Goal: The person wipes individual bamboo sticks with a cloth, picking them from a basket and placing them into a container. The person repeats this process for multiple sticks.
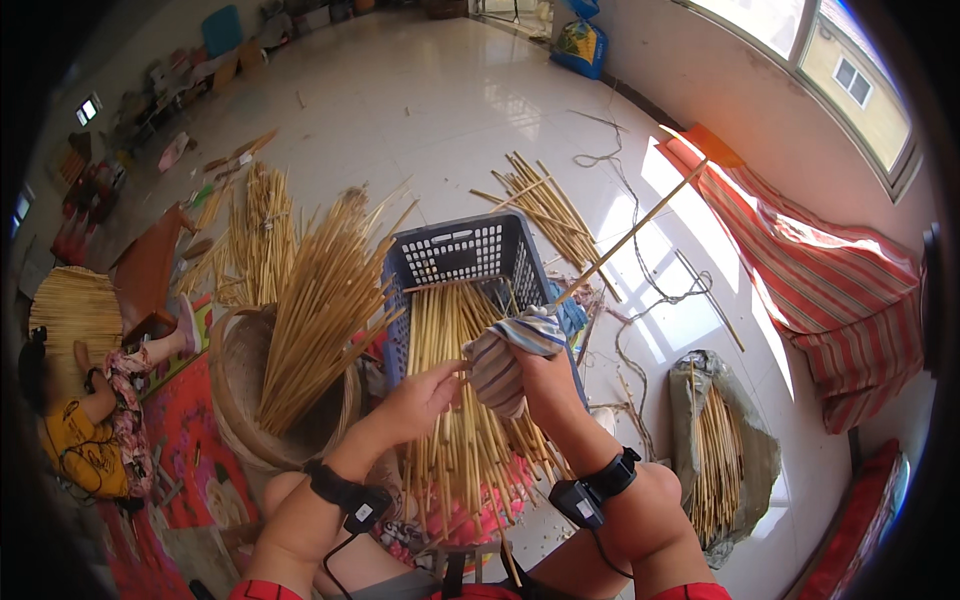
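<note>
My right hand point(551, 379) grips a striped cloth point(510, 345) bunched around one long straw-coloured stalk point(637, 221). The stalk slants up to the right, out over the floor. Close to the cloth's left side, my left hand point(427, 401) pinches with thumb and fingers at what looks like the stalk's lower end, partly hidden. Beneath both hands a thick layer of similar stalks point(450, 442) lies in a dark blue plastic crate point(450, 251), their near ends sticking out towards my knees over a pink patterned cloth point(480, 517).
Left of the crate stands a wicker basket point(225, 375) of upright stalks point(322, 300). Loose stalks point(540, 202) and a cord point(637, 202) lie on the tiled floor. A sack point(757, 450) holding stalks is at right. Another person point(86, 442) sits far left beside a round stalk mat point(75, 307).
</note>
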Motion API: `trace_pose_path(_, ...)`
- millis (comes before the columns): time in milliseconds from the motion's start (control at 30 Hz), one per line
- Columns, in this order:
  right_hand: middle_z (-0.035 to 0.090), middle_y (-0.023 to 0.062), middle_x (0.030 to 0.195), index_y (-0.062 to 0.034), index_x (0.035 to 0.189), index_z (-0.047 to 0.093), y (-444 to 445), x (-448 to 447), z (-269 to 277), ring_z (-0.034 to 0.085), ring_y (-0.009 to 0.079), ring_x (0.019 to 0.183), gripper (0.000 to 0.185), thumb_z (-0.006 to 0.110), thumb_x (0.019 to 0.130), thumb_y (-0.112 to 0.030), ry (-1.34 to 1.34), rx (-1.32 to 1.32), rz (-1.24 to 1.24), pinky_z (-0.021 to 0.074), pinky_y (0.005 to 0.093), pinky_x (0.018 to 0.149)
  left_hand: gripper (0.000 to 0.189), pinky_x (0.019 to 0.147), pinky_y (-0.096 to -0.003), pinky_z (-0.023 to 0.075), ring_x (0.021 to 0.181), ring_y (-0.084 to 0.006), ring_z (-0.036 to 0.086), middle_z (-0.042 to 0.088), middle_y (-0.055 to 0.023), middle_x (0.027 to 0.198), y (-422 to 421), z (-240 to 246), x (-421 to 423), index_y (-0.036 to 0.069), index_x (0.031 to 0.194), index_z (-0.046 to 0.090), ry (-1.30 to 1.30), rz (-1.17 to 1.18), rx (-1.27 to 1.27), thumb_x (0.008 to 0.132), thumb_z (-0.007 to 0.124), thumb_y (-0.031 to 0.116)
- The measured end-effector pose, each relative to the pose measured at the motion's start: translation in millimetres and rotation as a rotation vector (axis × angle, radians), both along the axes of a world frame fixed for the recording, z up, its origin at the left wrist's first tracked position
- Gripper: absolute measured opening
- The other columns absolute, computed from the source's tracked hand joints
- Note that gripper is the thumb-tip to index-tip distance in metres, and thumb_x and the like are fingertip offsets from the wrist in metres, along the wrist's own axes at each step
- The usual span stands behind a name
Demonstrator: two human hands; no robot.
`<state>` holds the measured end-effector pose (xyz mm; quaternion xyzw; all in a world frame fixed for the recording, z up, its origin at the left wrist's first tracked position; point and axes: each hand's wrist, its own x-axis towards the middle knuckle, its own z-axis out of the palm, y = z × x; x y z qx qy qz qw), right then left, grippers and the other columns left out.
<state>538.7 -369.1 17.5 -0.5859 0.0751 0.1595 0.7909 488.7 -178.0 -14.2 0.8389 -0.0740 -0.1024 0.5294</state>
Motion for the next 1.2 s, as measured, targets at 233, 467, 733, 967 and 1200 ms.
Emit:
trace_pose_path(233,0.064,0.0044,0.092,-0.0029,0.104,0.061,-18.1,17.1,-11.3,0.059,0.0123,0.082,0.022,0.062,0.089,-0.018,-0.037,0.024,-0.028,0.0479,0.0298,0.073,0.024,0.070,-0.0263,0.0478,0.076,-0.0127,0.060,0.064,-0.0047,0.084,21.0,4.6,-1.6,0.001,0.111,0.056,0.353,-0.271,-0.094,0.096,0.047,0.018)
trace_pose_path(467,0.065,0.0081,0.094,-0.0012,0.105,0.059,-17.6,17.8,-9.0,0.064,0.0181,0.084,0.018,0.057,0.091,-0.012,-0.045,-0.031,-0.034,0.0520,0.0328,0.074,0.019,0.068,-0.0254,0.0475,0.075,-0.0111,0.060,0.066,-0.0044,0.083,13.4,4.2,-7.8,-0.001,0.103,0.059,0.437,-0.285,-0.256,0.092,0.054,0.014)
trace_pose_path(733,0.065,0.0068,0.096,-0.0019,0.107,0.059,-5.6,8.1,-6.5,0.062,0.0163,0.085,0.020,0.059,0.090,-0.013,0.062,0.003,0.069,0.0511,0.0313,0.077,0.019,0.073,-0.0261,0.0507,0.077,-0.0113,0.062,0.066,-0.0047,0.085,11.0,18.6,4.9,-0.002,0.094,0.063,0.424,-0.118,-0.246,0.095,0.056,0.016)
trace_pose_path(967,0.064,0.0065,0.101,-0.0011,0.114,0.056,15.3,-15.3,-25.6,0.063,0.0163,0.090,0.026,0.058,0.089,-0.007,0.174,0.118,0.377,0.0516,0.0307,0.079,0.033,0.082,-0.0256,0.0477,0.095,-0.0099,0.059,0.063,-0.0035,0.101,11.6,23.6,22.2,0.002,0.120,0.057,0.161,0.177,-0.581,0.102,0.041,0.025)
trace_pose_path(1200,0.063,0.0051,0.102,-0.0020,0.112,0.057,30.9,-31.7,-31.0,0.062,0.0153,0.091,0.024,0.058,0.089,-0.007,0.253,0.169,0.486,0.0503,0.0289,0.081,0.024,0.074,-0.0228,0.0469,0.079,-0.0085,0.057,0.062,-0.0032,0.085,8.2,17.0,30.9,0.001,0.095,0.060,0.244,0.131,-0.753,0.098,0.048,0.022)
